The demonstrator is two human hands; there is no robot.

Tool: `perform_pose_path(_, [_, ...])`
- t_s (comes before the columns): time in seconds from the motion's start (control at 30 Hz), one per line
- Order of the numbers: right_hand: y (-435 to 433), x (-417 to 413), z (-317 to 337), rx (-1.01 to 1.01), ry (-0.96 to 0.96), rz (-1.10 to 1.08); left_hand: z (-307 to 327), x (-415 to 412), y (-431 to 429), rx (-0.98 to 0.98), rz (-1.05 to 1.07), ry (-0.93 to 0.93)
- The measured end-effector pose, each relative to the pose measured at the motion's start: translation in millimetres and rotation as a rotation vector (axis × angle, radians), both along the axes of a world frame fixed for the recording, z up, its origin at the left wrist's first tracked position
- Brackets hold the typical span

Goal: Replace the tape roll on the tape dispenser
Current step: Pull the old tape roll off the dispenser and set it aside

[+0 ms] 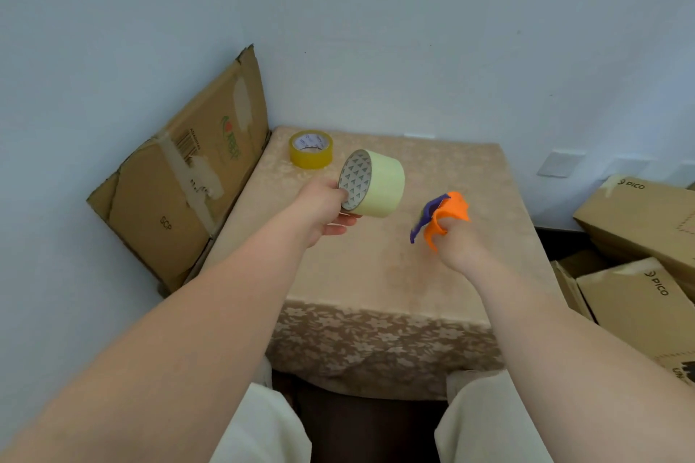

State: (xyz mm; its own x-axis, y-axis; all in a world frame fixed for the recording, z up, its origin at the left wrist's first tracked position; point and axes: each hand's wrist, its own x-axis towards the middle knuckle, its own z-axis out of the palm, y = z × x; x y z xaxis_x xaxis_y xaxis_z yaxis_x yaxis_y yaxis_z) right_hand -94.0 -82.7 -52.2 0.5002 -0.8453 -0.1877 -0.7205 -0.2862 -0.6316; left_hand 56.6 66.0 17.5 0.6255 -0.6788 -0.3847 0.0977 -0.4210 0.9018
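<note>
My left hand (325,207) holds a wide pale-yellow tape roll (380,182) above the table, its patterned core facing left, with a thumb on the core's rim. To its right, my right hand (457,242) grips an orange and purple tape dispenser (443,216), raised over the table; no roll is seen on it. A gap separates the roll from the dispenser. A second, darker yellow tape roll (311,149) lies flat at the table's far left corner.
The small table (380,274) wears a beige floral cloth. A flattened cardboard box (180,177) leans on the wall at left. Stacked cardboard boxes (639,274) stand to the right. My knees in light trousers sit at the table's near edge.
</note>
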Motion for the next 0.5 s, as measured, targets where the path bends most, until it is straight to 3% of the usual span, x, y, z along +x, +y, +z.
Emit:
perform_pose_path(0.1, [5, -8, -9, -0.102, 0.143, 0.094, -1, -2, 6, -0.004, 0.015, 0.011])
perform_pose_path(0.27, [10, -6, -1, 0.016, 0.301, 0.149, -2, -4, 10, -0.002, 0.035, 0.011])
perform_pose_path(0.33, [14, -4, 8, -0.031, 0.301, 0.100, -2, -7, 11, -0.002, 0.038, 0.014])
perform_pose_path(0.4, [19, 0, 22, -0.028, 0.191, 0.092, -2, -11, 10, -0.003, 0.032, 0.010])
perform_pose_path(0.5, [30, 5, 45, 0.359, -0.236, -0.003, -5, -16, 8, -0.010, 0.030, 0.003])
